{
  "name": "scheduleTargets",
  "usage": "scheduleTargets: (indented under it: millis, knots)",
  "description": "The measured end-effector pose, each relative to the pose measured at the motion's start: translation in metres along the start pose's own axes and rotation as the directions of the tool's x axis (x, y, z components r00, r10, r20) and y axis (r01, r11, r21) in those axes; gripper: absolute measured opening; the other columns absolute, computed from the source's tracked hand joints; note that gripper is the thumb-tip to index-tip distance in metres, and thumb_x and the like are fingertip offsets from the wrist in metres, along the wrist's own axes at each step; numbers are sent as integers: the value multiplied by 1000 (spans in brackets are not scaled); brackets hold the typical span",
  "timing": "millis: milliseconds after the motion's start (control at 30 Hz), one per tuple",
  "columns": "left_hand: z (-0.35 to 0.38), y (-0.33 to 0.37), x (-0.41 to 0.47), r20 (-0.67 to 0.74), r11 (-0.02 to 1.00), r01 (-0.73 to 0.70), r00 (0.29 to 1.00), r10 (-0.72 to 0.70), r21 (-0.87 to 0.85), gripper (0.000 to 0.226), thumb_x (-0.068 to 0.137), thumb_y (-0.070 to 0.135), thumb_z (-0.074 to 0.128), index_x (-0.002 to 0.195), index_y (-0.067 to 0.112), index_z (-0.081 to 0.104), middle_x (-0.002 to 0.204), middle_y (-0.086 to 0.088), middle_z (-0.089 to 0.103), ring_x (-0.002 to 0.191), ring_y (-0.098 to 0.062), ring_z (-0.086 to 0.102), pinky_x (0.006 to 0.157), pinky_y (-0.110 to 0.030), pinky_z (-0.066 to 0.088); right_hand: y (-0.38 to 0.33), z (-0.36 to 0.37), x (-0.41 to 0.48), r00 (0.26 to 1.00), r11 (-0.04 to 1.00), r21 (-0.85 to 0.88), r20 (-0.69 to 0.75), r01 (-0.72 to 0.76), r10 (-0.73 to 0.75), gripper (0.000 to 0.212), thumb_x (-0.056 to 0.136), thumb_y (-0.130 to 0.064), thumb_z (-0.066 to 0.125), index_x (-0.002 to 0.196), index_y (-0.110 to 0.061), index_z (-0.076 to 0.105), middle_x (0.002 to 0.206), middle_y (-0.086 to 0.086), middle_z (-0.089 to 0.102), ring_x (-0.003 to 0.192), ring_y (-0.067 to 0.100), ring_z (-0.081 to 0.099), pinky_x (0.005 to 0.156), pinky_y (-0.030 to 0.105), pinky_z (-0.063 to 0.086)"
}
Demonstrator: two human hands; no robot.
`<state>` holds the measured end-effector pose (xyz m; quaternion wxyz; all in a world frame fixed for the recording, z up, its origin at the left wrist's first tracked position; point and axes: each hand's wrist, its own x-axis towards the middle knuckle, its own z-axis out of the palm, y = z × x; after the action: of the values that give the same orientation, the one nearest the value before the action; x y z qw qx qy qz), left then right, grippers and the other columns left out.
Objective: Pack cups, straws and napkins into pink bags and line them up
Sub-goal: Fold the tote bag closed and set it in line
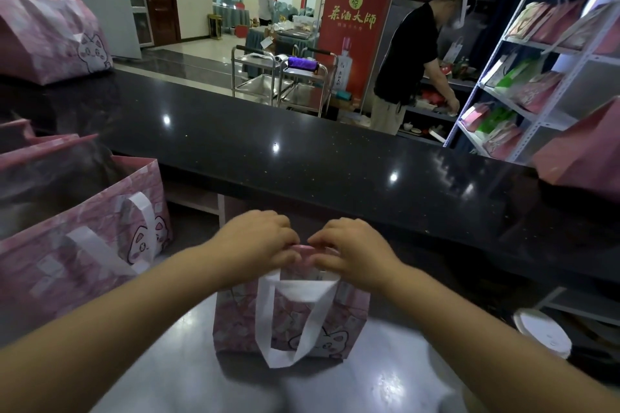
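Grey worktop (161,365): one pink bag (349,315) stands upright at centre, mouth upward, long axis left to right, cat-print face toward the wearer. Left hand (261,238) and right hand (352,253) sit directly above it, side by side, fingers curled, pinching its top edge. White handle (265,318) hangs down the front.

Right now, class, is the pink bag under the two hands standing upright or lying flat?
Upright. The pink bag stands on its base on the worktop; the left hand and right hand pinch its top edge.
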<state>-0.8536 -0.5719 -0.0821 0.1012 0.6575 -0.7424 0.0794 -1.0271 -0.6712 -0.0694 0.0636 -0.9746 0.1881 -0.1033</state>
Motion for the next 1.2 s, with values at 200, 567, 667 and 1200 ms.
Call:
scheduleTargets:
  millis: [200, 567, 667, 1200]
  knots:
    - [8, 7, -3, -69, 989, -56, 995, 66, 134, 23, 93, 39, 49, 95, 20, 61, 92, 3, 58, 86, -15, 57, 60, -27, 40, 1, 16, 2, 997, 1000, 9, -72, -4, 4, 20, 85, -38, 64, 92, -21, 71, 88, -6, 66, 81, 11, 56, 79, 30, 42]
    - [14, -1, -10, -130, 967, -85, 984, 119, 240, 29, 67, 33, 82, 60, 20, 57, 51, 6, 53, 37, -12, 49, 31, -17, 30, 30, 18, -15, 987, 960, 232, 5, -158, 161, 16, 86, -27, 64, 102, -29, 69, 90, -19, 60, 86, 6, 56, 75, 28, 48]
    - [16, -3, -8, -115, 967, -84, 987, 115, 240, 31, 67, 35, 81, 59, 20, 55, 48, 7, 51, 34, -11, 47, 32, -16, 26, 32, 20, -17, 985, 954, 248, 3, -170, 175, 12, 85, -25, 66, 95, -29, 70, 82, -21, 61, 83, 1, 55, 72, 24, 48]
    - [20, -15, -19, -49, 984, 8, 999, 1, 179, 23, 78, 33, 72, 69, 17, 57, 55, 3, 53, 41, -12, 40, 35, -19, 31, 53, 26, -23, 947, 859, 420, -1, -292, 322, 24, 81, -15, 71, 75, -37, 63, 83, -12, 62, 78, 6, 61, 71, 29, 57]
